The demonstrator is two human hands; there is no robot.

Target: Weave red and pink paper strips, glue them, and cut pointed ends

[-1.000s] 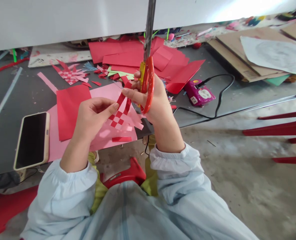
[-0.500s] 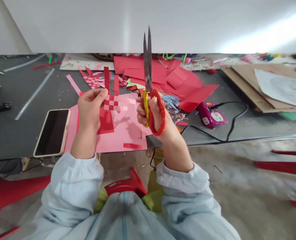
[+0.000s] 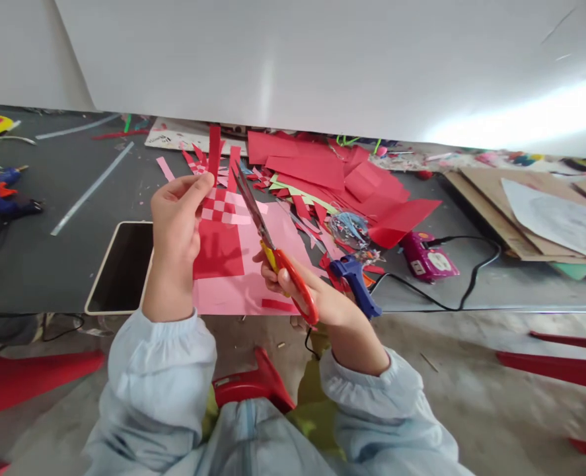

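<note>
Between the thumb and fingers of my left hand [image 3: 178, 221] is a small woven paper piece [image 3: 218, 206], checked red and pink, with loose red strips standing up and pink strips pointing right. My right hand [image 3: 297, 287] is closed round the handles of the scissors [image 3: 265, 235], one red and one yellow. Their blades point up and left, tips near the upright red strip; whether they touch it I cannot tell. Below lie a pink sheet [image 3: 267, 231] and a red paper square [image 3: 218, 251] on the table.
A phone [image 3: 121, 268] lies by my left wrist. Red paper sheets [image 3: 312, 168] and scraps cover the back. A blue glue gun [image 3: 356, 281] is beside my right wrist, with a purple box [image 3: 429, 258] and cable farther right. Cardboard [image 3: 485, 218] is stacked at right.
The scissors have swung from upright to tilting left and come down to the woven piece. My left hand still holds the piece. The camera view has shifted slightly, showing the blue glue gun.
</note>
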